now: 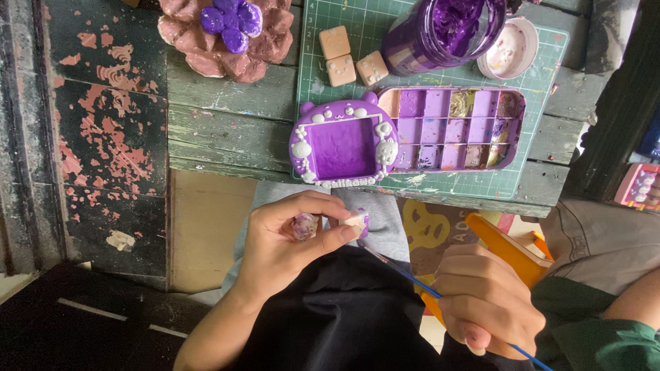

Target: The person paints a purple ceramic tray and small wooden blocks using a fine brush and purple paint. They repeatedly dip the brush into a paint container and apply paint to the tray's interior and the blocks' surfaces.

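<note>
Fingers (344,232) around small clay piece (358,221), brush (405,275) alongside

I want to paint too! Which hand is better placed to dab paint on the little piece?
Probably the right hand: it holds the brush, tip near the little piece, which the left hand pinches.

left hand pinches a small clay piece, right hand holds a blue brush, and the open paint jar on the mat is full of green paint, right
Not quite: the head view shows purple paint in the jar, not green. The left hand does pinch the small piece, and the right hand holds the blue brush.
</note>
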